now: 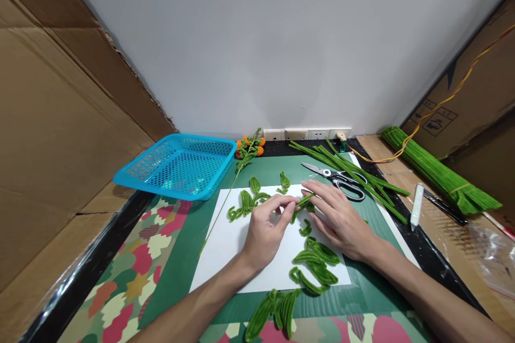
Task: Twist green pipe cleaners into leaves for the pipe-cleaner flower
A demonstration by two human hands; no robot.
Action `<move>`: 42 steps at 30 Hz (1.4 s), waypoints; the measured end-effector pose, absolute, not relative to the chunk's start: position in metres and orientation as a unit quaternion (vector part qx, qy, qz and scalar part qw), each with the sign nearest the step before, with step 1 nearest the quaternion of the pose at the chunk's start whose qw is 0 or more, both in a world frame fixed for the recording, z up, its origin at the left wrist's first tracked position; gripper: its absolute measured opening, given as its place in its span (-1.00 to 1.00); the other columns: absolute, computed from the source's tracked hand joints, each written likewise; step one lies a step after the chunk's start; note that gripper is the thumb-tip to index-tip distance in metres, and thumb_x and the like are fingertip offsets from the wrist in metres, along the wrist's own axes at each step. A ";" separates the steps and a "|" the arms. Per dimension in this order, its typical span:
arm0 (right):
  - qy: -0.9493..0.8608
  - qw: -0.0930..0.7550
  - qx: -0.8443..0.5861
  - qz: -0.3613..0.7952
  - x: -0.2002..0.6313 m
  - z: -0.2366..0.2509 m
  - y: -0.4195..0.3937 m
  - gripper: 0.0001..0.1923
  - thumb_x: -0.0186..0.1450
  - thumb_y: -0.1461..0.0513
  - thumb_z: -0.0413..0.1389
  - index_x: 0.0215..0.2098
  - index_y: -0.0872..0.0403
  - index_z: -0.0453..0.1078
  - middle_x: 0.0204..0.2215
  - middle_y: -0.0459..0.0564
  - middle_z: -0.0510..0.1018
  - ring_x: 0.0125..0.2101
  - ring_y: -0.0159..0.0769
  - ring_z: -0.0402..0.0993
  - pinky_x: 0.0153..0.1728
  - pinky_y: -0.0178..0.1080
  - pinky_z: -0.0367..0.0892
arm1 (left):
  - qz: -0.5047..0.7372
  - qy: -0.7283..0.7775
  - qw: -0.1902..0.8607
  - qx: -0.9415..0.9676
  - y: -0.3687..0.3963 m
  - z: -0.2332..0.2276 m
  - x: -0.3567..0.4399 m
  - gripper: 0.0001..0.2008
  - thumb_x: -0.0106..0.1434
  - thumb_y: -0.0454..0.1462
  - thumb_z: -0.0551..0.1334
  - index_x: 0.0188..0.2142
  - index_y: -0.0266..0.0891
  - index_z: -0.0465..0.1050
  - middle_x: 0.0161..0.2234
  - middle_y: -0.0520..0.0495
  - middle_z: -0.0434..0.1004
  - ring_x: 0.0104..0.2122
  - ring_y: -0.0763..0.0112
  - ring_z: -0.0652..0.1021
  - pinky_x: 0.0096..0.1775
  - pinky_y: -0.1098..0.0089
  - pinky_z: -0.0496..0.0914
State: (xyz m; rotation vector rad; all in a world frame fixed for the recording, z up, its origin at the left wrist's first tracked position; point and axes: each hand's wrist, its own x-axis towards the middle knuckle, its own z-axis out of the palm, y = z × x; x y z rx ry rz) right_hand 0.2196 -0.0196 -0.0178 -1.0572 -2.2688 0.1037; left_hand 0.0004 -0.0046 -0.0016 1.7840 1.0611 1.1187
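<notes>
A green pipe-cleaner leaf (302, 202) is being pinched over the white paper (225, 249) by the left hand (267, 230), fingers together on it, while it's being steadied by the flat, open right hand (338, 217) for shaping.

Left hand (265, 230) pinching a green pipe-cleaner piece (302, 204) between thumb and fingertips, over a white sheet (229, 246). Right hand (340, 220) flat, fingers extended, touching the same piece. Bent green leaf shapes (316, 262) scattered on the sheet. Scissors (341, 179) just beyond the right hand, beside loose green stems (362, 174). Blue basket (181, 166) far left. Bundled green stems (438, 174) well apart, right.
</notes>
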 end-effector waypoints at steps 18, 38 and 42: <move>-0.877 0.309 -0.366 0.037 0.220 -0.016 -0.022 -0.35 0.44 0.37 0.02 0.47 0.02 0.10 0.46 0.25 0.18 0.46 0.04 0.10 0.34 0.28 0.26 | 0.409 0.393 0.516 0.642 -0.002 -0.005 -0.001 -0.75 0.44 -0.12 0.30 -0.29 -0.23 0.59 -0.42 -0.02 0.58 -0.37 0.36 0.55 -0.27 0.38 0.40; -0.874 0.307 -0.354 0.126 0.215 -0.011 -0.030 -0.28 0.51 0.26 0.02 0.57 0.00 -0.10 0.53 0.10 0.04 0.51 -0.03 -0.06 0.47 0.20 0.03 | 0.390 0.327 0.595 0.623 0.000 -0.008 0.004 -0.65 0.34 -0.14 0.43 0.02 -0.26 0.55 -0.10 -0.13 0.61 -0.17 0.30 0.55 -0.10 0.38 0.42; -0.877 0.303 -0.349 0.135 0.213 -0.010 -0.032 -0.28 0.52 0.22 0.03 0.57 -0.01 -0.11 0.53 0.06 0.06 0.52 -0.06 -0.08 0.48 0.19 -0.01 | 0.360 0.310 0.622 0.623 -0.001 -0.007 0.003 -0.69 0.35 -0.14 0.42 -0.05 -0.33 0.59 -0.13 -0.16 0.64 -0.16 0.26 0.56 -0.09 0.35 0.43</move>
